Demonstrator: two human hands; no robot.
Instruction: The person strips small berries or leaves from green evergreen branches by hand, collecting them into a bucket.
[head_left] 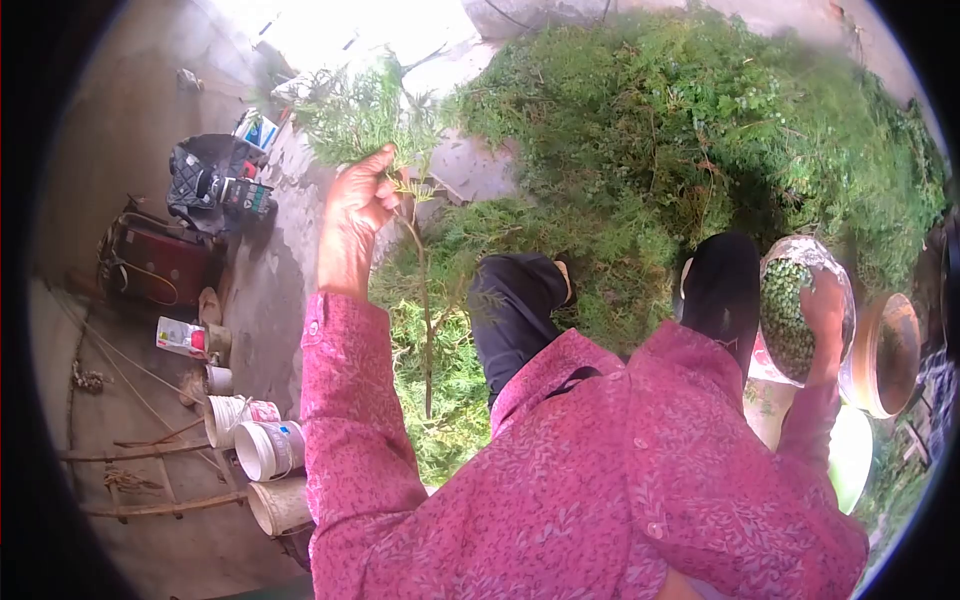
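Observation:
My left hand (362, 200) is raised in front of me, its fingers closed around a leafy green branch (424, 290). Feathery foliage spreads above the hand, and the thin brown stem hangs below it. On the other side, my right hand (824, 302) is at a white bucket (848, 275) beside my knee. Small round green pods (785, 305) fill much of this bucket, and the hand overlaps their right side. The fingers there are blurred, so what they hold, if anything, cannot be made out.
A large heap of cut green branches (620, 120) spreads ahead and around my feet. An orange-brown bucket (890, 355) and a pale green basin (850, 455) stand at right. Several white buckets (268, 450), a wooden ladder (160, 452) and a dark red case (160, 260) are at left.

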